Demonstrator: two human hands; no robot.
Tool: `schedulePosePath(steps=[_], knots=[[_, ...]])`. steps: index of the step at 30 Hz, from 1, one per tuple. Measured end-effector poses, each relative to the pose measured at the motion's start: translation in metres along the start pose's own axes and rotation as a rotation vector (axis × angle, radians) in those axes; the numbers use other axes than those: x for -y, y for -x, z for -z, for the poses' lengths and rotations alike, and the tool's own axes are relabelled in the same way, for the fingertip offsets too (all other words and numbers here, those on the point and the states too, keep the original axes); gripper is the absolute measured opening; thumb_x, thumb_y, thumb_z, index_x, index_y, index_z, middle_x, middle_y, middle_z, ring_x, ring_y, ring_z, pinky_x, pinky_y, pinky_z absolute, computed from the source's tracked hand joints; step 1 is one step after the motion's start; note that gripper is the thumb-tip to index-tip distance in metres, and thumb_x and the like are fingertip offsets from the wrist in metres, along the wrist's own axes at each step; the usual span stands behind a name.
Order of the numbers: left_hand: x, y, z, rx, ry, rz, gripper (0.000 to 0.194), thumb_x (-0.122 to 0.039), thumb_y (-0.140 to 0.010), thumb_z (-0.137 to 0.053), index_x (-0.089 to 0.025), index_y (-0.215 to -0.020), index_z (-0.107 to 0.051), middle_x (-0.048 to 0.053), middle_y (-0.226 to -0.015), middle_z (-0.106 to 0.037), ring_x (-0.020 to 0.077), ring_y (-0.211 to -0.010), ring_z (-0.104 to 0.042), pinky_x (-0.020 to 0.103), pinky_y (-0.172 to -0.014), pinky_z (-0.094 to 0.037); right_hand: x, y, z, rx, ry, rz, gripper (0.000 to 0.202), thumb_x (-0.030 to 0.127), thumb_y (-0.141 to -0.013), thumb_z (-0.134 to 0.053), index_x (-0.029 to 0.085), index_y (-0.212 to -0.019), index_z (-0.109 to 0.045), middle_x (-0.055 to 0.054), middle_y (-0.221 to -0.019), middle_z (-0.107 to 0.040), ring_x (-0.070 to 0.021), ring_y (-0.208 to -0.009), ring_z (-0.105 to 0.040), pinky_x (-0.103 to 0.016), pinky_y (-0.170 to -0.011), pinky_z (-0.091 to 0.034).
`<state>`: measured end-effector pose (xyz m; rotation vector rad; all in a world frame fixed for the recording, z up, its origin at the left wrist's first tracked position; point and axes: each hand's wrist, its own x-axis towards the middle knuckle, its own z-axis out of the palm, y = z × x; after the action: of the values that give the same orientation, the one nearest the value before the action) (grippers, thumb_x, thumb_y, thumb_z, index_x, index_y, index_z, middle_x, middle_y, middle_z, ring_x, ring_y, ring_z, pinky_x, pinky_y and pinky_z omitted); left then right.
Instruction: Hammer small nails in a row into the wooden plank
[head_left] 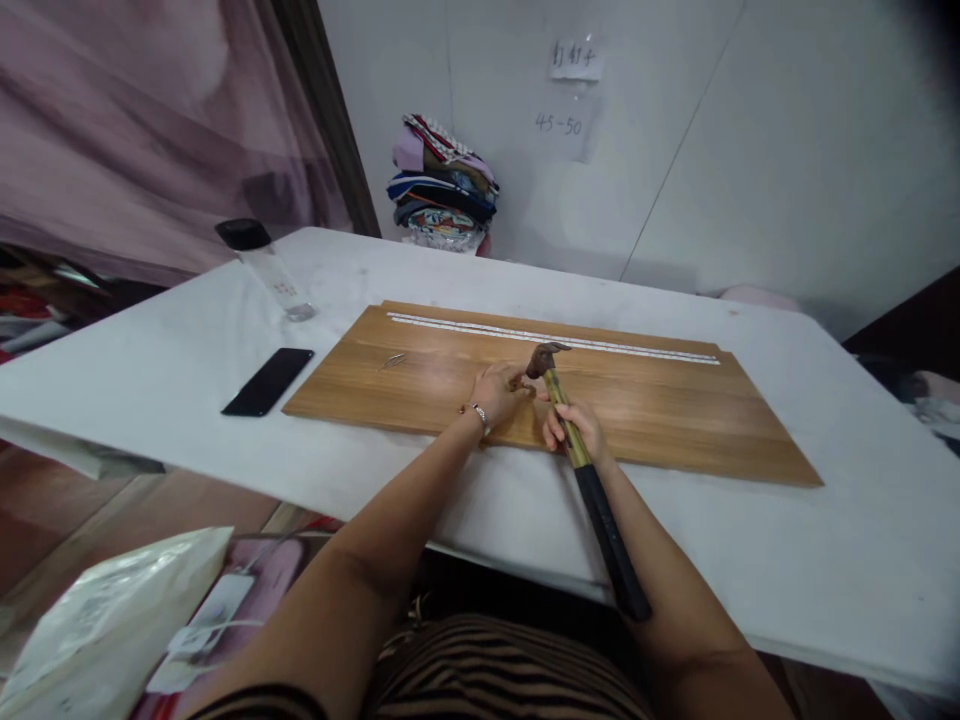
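A claw hammer (573, 430) with a yellow shaft and black grip is held in my right hand (581, 432), fingers wrapped round the shaft. Its rusty head is raised just right of my left hand (498, 396). My left hand rests low over the near middle of the wooden board (660, 420), its fingertips drawn together. Whatever they pinch is too small to make out. A few thin nails (394, 361) lie on the board's left part. Two white measuring strips (555, 338) run along its far side.
The board lies on a white-covered table (150, 350). To its left are a black phone (268, 382) and a clear bottle (274, 275) with a black cap. Folded clothes (444, 190) are stacked behind the table by the wall. A plastic bag (112, 620) lies below at left.
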<state>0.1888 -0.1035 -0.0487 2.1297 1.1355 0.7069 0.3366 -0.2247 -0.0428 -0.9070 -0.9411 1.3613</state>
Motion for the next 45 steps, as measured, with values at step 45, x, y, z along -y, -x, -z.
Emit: schedulePosePath(steps=[45], knots=[[0.032,-0.005,0.045,-0.052,-0.558,0.163,0.043,-0.046,-0.096,-0.045,-0.022,-0.125,-0.066,0.015,-0.145,-0.057,0.0334,-0.137,-0.044,0.052,-0.114,-0.028,-0.005,0.0,-0.003,0.021,0.047,-0.066,0.037,0.047,-0.079,-0.066,0.02,-0.104,-0.06,0.01,-0.044,-0.047,-0.0144,-0.037,-0.051,-0.024,-0.037,-0.033]])
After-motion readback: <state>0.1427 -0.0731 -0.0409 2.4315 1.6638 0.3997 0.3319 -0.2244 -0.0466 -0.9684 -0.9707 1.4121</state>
